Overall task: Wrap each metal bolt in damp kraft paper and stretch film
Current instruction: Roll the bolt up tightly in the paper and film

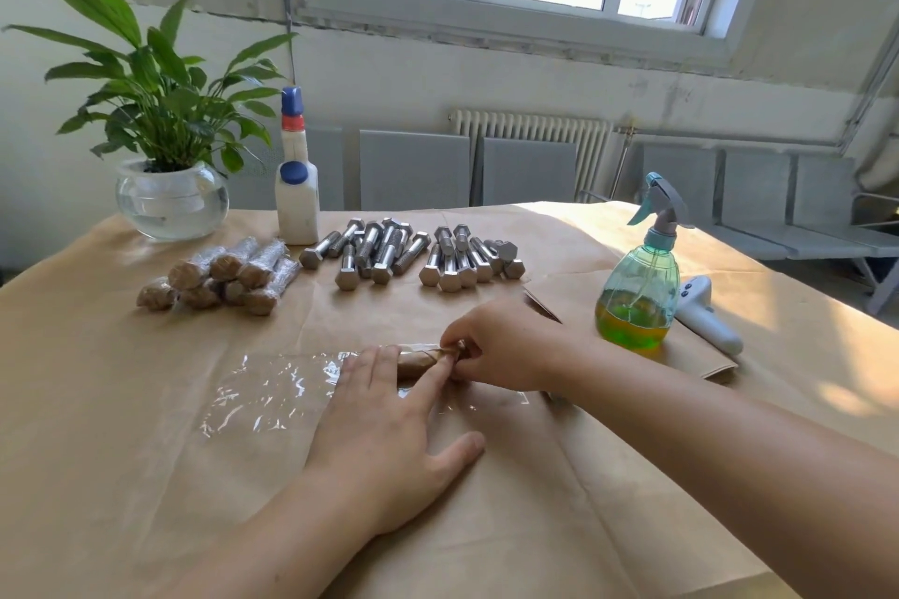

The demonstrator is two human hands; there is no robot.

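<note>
1. The paper-wrapped bolt (421,362) lies crosswise on the near part of the paper-covered table (146,477), well in front of the spray bottle (637,292) and to its left. It rests on the far edge of a sheet of stretch film (272,392), probably so the film can be rolled round it.
2. The left hand (389,447) lies flat with straight fingers, pressing on the roll and the film; this likely keeps the roll from turning or unwinding.
3. The right hand (506,345) pinches the roll's end nearest the spray bottle with curled fingers, apparently tucking or twisting the kraft paper shut there.
4. The film spreads away from the spray bottle, to the left of the roll, smoothed out and ready for wrapping.
5. Bare bolts (413,253) lie in two clusters left of the spray bottle, farther back on the table: the stock not yet done.
6. Finished bundles (224,277), paper under film, are piled farther left, kept apart from the bare ones.
7. The spray bottle stands by the right hand, handy for dampening paper; a white handheld device (705,316) lies just behind it.
8. A white bottle (296,190) and a potted plant (165,151) stand far left at the back.
</note>
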